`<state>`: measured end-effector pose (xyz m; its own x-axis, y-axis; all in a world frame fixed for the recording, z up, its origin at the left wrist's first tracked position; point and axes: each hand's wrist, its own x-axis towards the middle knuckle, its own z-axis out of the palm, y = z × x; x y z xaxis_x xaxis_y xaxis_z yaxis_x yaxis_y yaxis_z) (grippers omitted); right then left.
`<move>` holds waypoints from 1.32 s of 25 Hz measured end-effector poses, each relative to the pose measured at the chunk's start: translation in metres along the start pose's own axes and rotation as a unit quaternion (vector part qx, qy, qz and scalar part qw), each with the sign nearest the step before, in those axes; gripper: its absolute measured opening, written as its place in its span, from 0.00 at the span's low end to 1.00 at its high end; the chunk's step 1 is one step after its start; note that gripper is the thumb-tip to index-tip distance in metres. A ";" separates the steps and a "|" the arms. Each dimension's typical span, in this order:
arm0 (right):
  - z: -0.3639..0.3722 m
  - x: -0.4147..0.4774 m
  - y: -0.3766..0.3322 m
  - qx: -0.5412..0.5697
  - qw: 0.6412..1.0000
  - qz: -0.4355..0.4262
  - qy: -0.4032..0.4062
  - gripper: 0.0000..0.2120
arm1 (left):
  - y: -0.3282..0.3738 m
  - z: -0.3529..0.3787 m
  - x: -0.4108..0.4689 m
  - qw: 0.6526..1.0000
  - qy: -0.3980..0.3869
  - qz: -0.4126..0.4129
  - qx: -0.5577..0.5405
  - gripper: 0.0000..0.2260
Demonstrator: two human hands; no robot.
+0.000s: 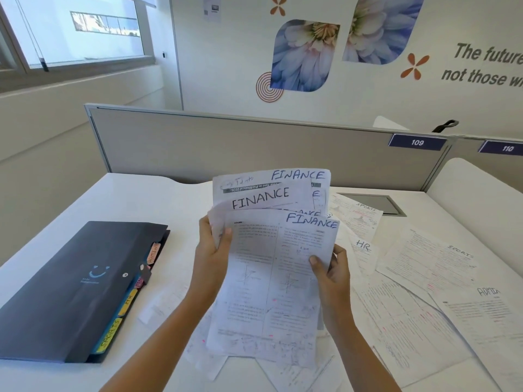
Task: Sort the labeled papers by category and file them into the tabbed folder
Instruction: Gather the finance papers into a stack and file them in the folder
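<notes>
We grip the FINANCE sheets (271,250) with both hands — left hand (212,256), right hand (332,271) — the closed folder (70,290) lies leftward, nearer our left hand.

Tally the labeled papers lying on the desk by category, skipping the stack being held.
SPORTS papers: 2
HR paper: 1
ADMIN paper: 1
Total: 4 with readable labels
Excluded: FINANCE stack held by left hand and right hand.
</notes>
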<state>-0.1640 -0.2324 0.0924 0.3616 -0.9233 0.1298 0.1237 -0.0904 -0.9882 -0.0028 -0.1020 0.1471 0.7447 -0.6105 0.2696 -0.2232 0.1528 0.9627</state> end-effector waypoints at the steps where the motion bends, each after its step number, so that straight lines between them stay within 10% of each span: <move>1: 0.001 -0.001 -0.005 -0.016 1.000 -0.017 -0.003 0.17 | 0.002 0.002 0.002 1.000 0.008 0.010 0.006 0.08; 9: 0.005 0.003 -0.045 0.006 0.989 -0.149 0.015 0.27 | 0.053 0.007 0.008 0.981 0.130 0.142 0.012 0.08; 21: 0.005 -0.007 -0.032 -0.032 0.993 -0.112 -0.006 0.18 | 0.027 0.005 -0.005 0.983 0.139 0.120 0.011 0.04; 28: 0.007 -0.018 -0.005 -0.055 0.996 -0.077 0.007 0.18 | -0.018 0.000 -0.018 0.998 0.043 -0.042 -0.022 0.09; 33: 0.009 -0.019 -0.013 -0.003 0.996 -0.086 -0.014 0.19 | -0.005 0.001 -0.024 0.992 0.112 0.025 -0.043 0.12</move>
<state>-0.1646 -0.2102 0.1031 0.3608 -0.8835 0.2988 0.1813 -0.2478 -0.9517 -0.0201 -0.0884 0.1362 0.8578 -0.4134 0.3054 -0.2153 0.2507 0.9438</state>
